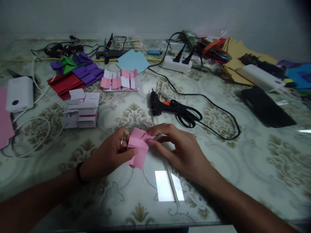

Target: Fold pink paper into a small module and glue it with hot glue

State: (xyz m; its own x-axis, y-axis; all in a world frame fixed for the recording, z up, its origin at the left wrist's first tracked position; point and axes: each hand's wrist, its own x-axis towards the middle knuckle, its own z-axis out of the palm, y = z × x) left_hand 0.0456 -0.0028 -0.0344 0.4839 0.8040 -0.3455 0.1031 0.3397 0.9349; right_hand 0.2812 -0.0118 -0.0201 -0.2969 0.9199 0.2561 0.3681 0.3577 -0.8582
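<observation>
A small piece of folded pink paper [139, 142] with crossing creases is held above the table between both hands. My left hand [114, 147] grips its left side, thumb on top and fingers underneath; a ring shows on one finger. My right hand [178, 147] pinches a flap at the paper's upper right corner between thumb and forefinger. Beyond my hands lie a black glue gun [156, 103] and black-handled scissors [187, 113], close together. To the left is a stack of folded white and pink paper [84, 110], and farther back sits a row of folded pink and white pieces [120, 80].
Purple folded paper [88, 72] and red folded paper [66, 84] lie at the back left, near a white power bank [19, 94] with a looped cable. A power strip [177, 64] feeds the glue gun's black cord. A dark phone [267, 106] lies at right.
</observation>
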